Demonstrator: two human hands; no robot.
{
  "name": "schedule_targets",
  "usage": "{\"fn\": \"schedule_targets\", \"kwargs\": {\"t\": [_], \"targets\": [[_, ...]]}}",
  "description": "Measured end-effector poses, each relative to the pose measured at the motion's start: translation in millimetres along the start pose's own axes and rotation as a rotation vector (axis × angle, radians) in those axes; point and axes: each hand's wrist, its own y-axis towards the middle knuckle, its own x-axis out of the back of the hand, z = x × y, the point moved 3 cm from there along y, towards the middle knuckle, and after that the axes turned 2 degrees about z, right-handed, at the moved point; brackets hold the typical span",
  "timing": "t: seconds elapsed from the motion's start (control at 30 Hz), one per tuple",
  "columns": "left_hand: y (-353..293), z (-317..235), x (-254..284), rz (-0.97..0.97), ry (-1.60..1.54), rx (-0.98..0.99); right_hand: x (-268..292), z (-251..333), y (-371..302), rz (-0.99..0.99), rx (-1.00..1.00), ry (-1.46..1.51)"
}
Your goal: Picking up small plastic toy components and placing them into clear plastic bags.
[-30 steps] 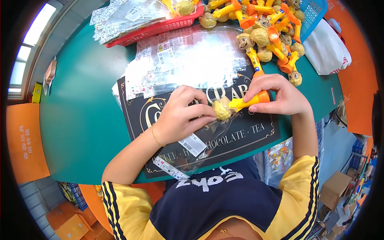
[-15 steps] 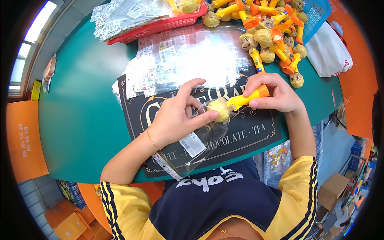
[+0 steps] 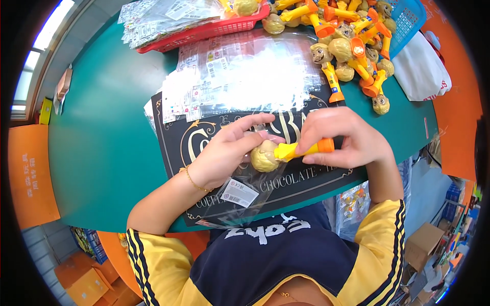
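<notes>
Over the black rectangular printed mat [image 3: 172, 148], the yellow plastic toy with a bulbous golden head [image 3: 264, 158] has shifted toward the person, apparently headfirst against the clear plastic bag [image 3: 259, 198]; whether inside is unclear. The right hand [image 3: 352, 140] pinches its orange-ended tube; the left hand [image 3: 224, 153] spreads loosely at the glossy, wavy head, its grip uncertain.

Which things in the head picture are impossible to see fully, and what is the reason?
In the head view:
Held toy: underside faces away from camera.
Right hand: some fingers hidden behind others.
Stacked bags: middle washed out by glare.
Toy pile: lower toys buried under upper ones.
Red basket: far side cut off by top edge.
Bag label: print too small.
</notes>
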Motion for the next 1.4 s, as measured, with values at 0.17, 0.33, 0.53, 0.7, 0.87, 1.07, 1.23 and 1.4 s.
{"fn": "schedule_targets", "kwargs": {"t": [0.17,0.33,0.53,0.7,0.87,1.07,1.23,1.4], "targets": [[-1.2,-1.2,-4.8,-0.003,-0.001,-0.070,-0.9,-18.5,4.1,0.030,-0.183,0.261],[1.7,1.8,-4.1,-0.026,-0.053,-0.085,-23.0,-49.3,6.9,0.051,-0.581,0.663],[-1.1,-5.6,2.8,-0.157,-0.207,-0.125,-16.7,-23.3,20.5,-0.307,-0.380,-0.058],[-1.2,-2.4,9.2,-0.197,-0.276,-0.129,-9.4,-31.9,15.4,-0.311,-0.312,0.480],[-0.1,-4.6,1.1,-0.156,-0.268,-0.143,-3.4,-22.1,18.1,-0.400,-0.177,-0.092],[1.7,1.9,6.6,-0.115,-0.210,-0.117,-10.0,-12.4,20.4,-0.388,0.007,-0.258],[1.3,-7.7,1.7,-0.082,-0.179,-0.155,-11.7,-17.6,17.0,-0.444,-0.113,-0.272],[5.6,-10.0,13.2,-0.113,-0.233,-0.177,-17.5,-0.2,16.9,-0.287,0.145,-0.514]]}}
